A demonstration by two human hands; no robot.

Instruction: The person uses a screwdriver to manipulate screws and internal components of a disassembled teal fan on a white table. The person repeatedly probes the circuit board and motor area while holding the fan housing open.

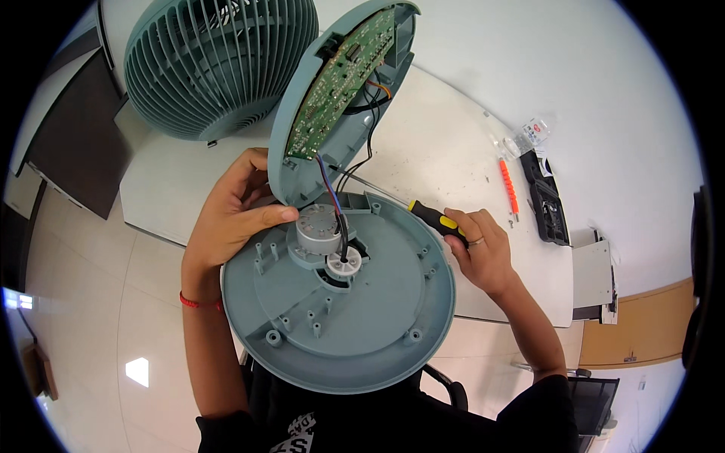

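My left hand (242, 196) grips the lower left edge of a raised teal housing (287, 175), tilted up with a green circuit board (336, 79) inside; its thumb lies by a silver motor (317, 230). Coloured and black wires (366, 136) run from the housing down to a white round part (343, 262) on the round teal base (370, 309), which sits low over my lap. My right hand (476, 245) is closed on a black-and-yellow screwdriver (438, 219), its shaft reaching left to the inside of the raised housing beside the wires.
A teal fan cage (196, 72) rests at the back left of the white table (442, 140). At the right lie an orange-handled tool (507, 185), a black tool case (545, 204) and a clear bottle (521, 140). The table's curved left edge runs behind my left hand.
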